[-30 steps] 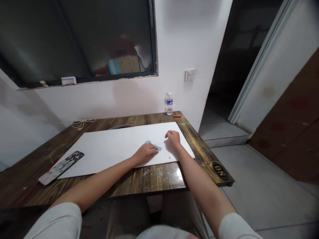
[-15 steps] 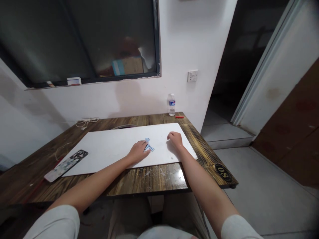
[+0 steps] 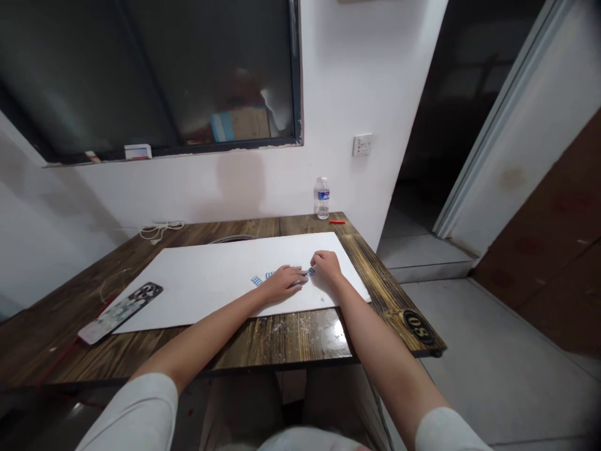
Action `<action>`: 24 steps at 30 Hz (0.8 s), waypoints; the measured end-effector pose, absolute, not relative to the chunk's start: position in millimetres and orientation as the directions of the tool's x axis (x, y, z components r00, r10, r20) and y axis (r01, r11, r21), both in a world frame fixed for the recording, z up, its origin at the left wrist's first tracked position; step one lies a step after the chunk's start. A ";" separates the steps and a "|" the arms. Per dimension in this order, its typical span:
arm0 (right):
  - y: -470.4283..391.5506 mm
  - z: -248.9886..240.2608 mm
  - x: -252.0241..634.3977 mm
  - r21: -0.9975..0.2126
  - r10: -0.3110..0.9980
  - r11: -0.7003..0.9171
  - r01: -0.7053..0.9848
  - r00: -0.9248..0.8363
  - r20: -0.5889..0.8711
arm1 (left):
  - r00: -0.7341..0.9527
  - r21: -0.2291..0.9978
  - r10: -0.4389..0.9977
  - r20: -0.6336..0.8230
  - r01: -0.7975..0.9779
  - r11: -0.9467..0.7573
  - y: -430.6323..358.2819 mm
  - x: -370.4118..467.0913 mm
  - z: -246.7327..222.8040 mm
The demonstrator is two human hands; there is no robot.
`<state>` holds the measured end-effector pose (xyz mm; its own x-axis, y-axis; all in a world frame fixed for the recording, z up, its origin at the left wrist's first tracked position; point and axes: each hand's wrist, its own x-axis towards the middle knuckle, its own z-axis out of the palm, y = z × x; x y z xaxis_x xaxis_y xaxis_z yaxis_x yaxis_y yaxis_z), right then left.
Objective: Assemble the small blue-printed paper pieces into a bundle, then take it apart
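Note:
Small blue-and-white striped pieces lie on a white board (image 3: 201, 275); their exact kind is too small to tell. Over some of them my left hand (image 3: 284, 283) rests flat, its fingers stretched to the right. Left of that hand, one loose striped piece (image 3: 256, 281) lies tilted, with another striped piece (image 3: 269, 275) beside it. My right hand (image 3: 327, 265) is closed, fingers curled down toward the board. A dark blue piece (image 3: 310, 271) shows between my left fingertips and my right hand. Whether the right fingers grip anything is hidden.
A phone in a patterned case (image 3: 119, 312) lies across the board's left edge. On the wooden table (image 3: 282, 347) are a white cable (image 3: 160, 230), a water bottle (image 3: 322, 199), a red pen-like stick (image 3: 337, 222) and a round "80" plate (image 3: 419, 326). A wall stands behind.
My left hand has slid right across the board toward my right hand. Striped pieces now show to its left, and a piece now lies between the two hands. My right hand has barely moved.

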<state>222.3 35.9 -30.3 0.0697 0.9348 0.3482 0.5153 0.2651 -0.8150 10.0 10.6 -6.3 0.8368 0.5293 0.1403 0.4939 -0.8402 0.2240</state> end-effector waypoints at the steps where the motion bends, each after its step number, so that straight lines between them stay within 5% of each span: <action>1: 36.3 -31.2 221.8 -0.810 0.936 0.269 0.521 0.058 0.348 | 0.839 0.215 0.510 0.192 0.471 -0.856 8.4 7.6 -7.2; 6: 36.2 -32.9 220.9 -0.793 0.932 0.284 0.539 0.041 0.361 | 0.796 0.106 0.513 0.321 0.508 -0.855 -9.1 -10.0 -4.7; 14: 32.7 -31.9 220.0 -0.800 0.944 0.268 0.537 0.017 0.328 | 0.524 0.042 0.781 0.340 0.821 -0.569 -27.3 -56.5 -0.6; 24: 30.9 -31.8 219.3 -0.791 0.939 0.276 0.547 0.021 0.342 | 0.487 0.146 0.871 0.068 0.858 -0.492 -6.5 -30.7 -4.2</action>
<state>219.3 30.9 -31.8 0.0209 0.9394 0.3422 0.5467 0.2758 -0.7906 -30.7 -6.5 -4.2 0.4873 0.8706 0.0683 0.8583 -0.4919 0.1461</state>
